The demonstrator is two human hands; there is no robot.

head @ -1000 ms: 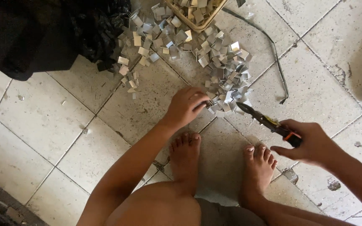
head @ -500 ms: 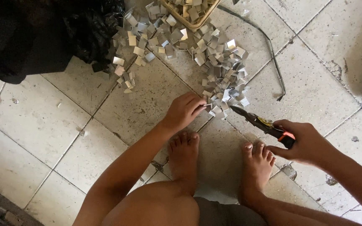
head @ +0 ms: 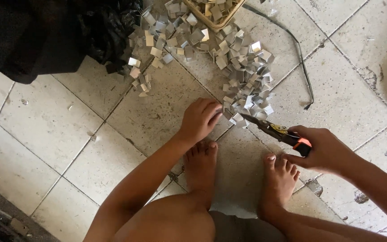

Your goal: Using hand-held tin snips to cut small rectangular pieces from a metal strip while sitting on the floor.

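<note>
Since a second ago the left hand [head: 200, 118] has crept to the metal pieces [head: 247, 85], fingers curled on one, right hand [head: 325, 150] clenching snips [head: 274, 131]; best pinch a single piece clear of the blades

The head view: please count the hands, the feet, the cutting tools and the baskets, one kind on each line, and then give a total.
Hands: 2, the left hand at the pile of small metal pieces, the right hand holding the snips
Bare feet: 2
Snips: 1
Woven basket: 1, partly out of frame
Total: 6
</note>
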